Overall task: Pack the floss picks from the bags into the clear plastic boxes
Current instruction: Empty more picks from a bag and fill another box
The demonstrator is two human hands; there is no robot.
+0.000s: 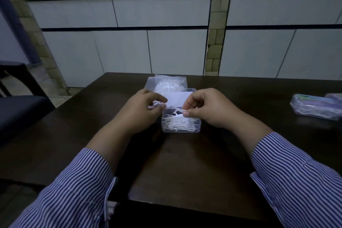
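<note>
1. The clear plastic box (181,123) sits open at the table (185,163) centre, partly filled, lid raised for access.
2. The right hand (201,106) pinches floss picks (178,112) over the box, ready to drop them.
3. The left hand (146,106), fingers curled, pinches more picks.
4. The bag (166,83) lies just beyond, within reach.

There are two hands, a left hand (143,110) and a right hand (207,108). One open clear box (180,123) holds many floss picks (177,122). One bag (166,83) lies behind it. Two closed boxes (314,106) sit at the right.
</note>
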